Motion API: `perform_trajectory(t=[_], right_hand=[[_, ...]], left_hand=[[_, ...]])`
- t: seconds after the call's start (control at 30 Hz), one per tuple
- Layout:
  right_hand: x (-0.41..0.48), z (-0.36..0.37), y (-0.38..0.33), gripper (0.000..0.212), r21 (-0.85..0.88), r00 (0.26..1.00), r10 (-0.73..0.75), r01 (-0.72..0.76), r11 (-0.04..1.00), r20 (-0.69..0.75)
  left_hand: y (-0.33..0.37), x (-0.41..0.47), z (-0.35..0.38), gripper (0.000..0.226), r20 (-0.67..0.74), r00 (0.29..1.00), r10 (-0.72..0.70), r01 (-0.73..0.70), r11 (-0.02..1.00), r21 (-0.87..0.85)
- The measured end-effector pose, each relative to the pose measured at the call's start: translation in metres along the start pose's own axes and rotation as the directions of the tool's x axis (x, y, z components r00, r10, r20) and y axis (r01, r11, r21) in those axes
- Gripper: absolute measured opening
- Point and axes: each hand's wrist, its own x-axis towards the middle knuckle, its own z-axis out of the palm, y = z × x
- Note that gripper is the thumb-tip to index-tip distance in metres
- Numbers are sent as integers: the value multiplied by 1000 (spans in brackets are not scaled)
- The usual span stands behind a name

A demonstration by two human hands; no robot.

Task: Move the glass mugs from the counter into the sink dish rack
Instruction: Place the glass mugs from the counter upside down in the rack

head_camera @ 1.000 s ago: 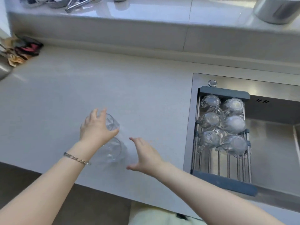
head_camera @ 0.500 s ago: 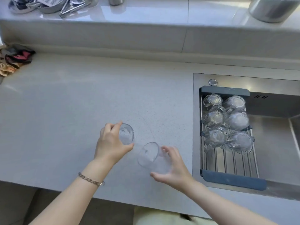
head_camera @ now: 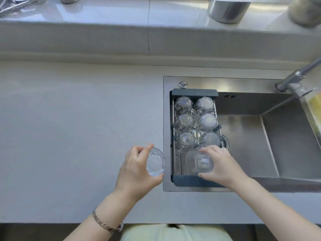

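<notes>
A glass mug is held in the left hand, with the fingers wrapped around its side. This mug is over the pale counter, right at the left edge of the steel sink, and its round bottom is turned up toward the camera. A second glass mug is gripped by the right hand, with the fingers on its far side and the thumb on its near side. This second mug is placed at the near end of the dish rack, on the right side; whether it is touching the rack bars cannot be told. The rack is set across the left part of the sink, with dark bars at its far and near ends. Six more mugs are seen upside down in the rack, in two rows of three, packed close together at the far end. The near left spot in the rack is bare. A thin bracelet is worn on the left wrist. A silver tap is seen at the far right of the sink. A shiny metal pot is seen on the ledge far behind the sink.
</notes>
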Motion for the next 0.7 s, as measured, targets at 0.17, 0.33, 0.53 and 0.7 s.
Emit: perform_trajectory(t=[0.17,0.33,0.53,0.7], right_hand=[[34,31,-17,66,-282,987,-47,89,955,153],[29,42,-7,63,250,995,69,-85,965,69],[17,53,-3,56,353,983,162,-182,918,86],[19,57,-10,62,307,971,241,-225,925,-12]], left_hand=[[8,-10,8,82,-19,1000,-7,8,999,36],[7,-16,7,81,-67,996,-57,59,998,30],[10,-18,8,82,-77,992,-105,107,994,24],[12,-20,8,83,-76,992,-104,106,994,28]])
